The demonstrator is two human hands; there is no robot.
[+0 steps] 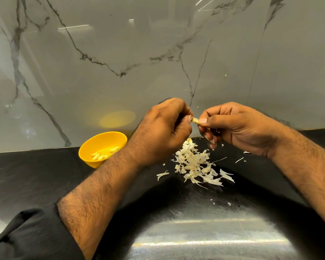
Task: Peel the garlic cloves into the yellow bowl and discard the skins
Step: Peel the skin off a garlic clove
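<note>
Both hands (195,126) pinch garlic clove (195,120), axis left-right.

Items I can log from my remote seat, apart from the job itself:

1. Tabletop (36,177): black, faintly mottled, glossy enough to throw back bright streaks of light along its near edge. It runs the full width of my view.

2. Wall panel (120,53): pale grey marble-look slab rising straight from the far edge of the tabletop, crossed by thin dark veins. Its polished face carries soft reflections of ceiling lights and a yellow glow low down.

3. Sleeve (26,239): black ribbed fabric, pushed up, at my lower left corner.
</note>
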